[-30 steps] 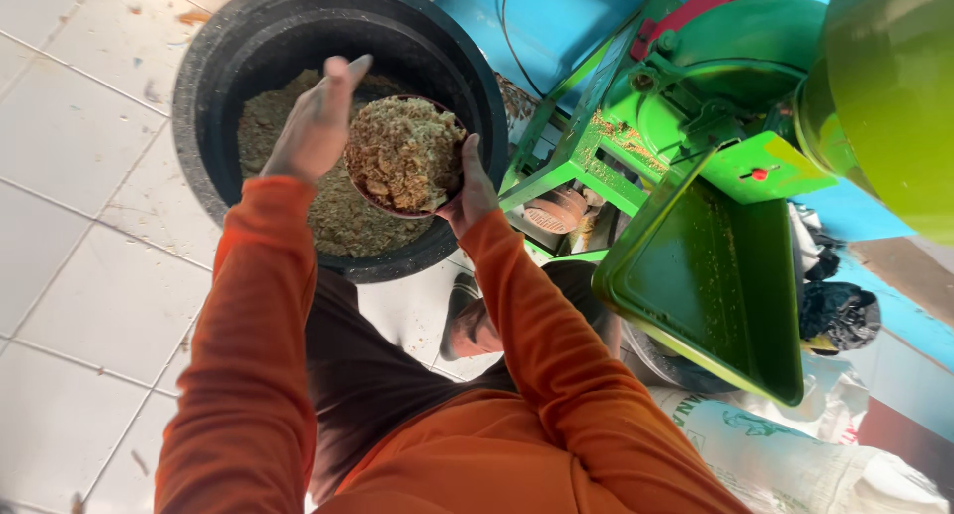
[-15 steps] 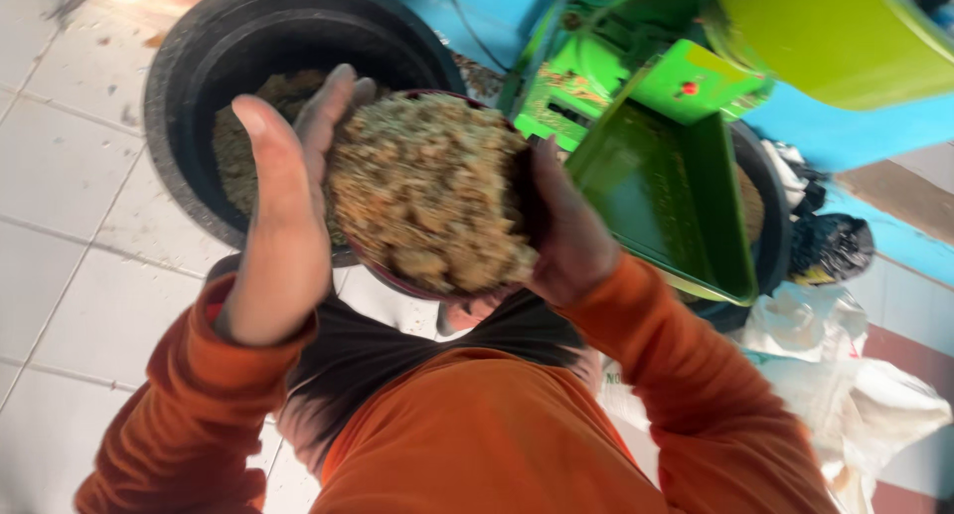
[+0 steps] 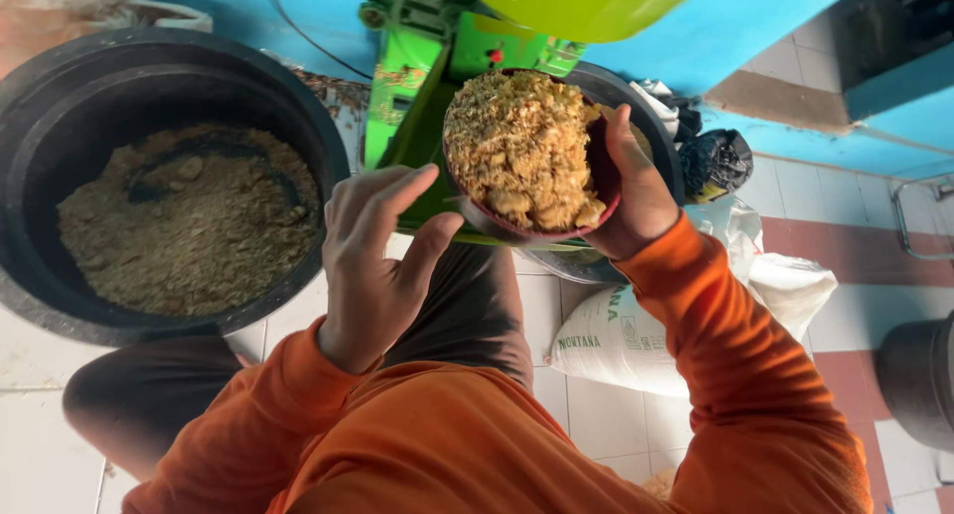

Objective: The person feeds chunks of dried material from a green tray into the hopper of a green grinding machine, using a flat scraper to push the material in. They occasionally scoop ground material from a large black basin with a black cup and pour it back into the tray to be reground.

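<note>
Right hand (image 3: 636,191) cups heaped bowl (image 3: 527,156), mouth tilted toward camera.

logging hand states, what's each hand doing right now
Left hand: open, fingers spread, thumb touching the bowl's rim.
Right hand: closed on the bowl, which is heaped with coarse tan feed.

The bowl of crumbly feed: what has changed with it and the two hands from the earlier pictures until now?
The bowl went from above the black tub across to the green machine. The left hand let go of it and now hangs open beside it. The right hand stayed gripping the rim, the bowl stayed heaped full, and the tub kept its feed.
</note>
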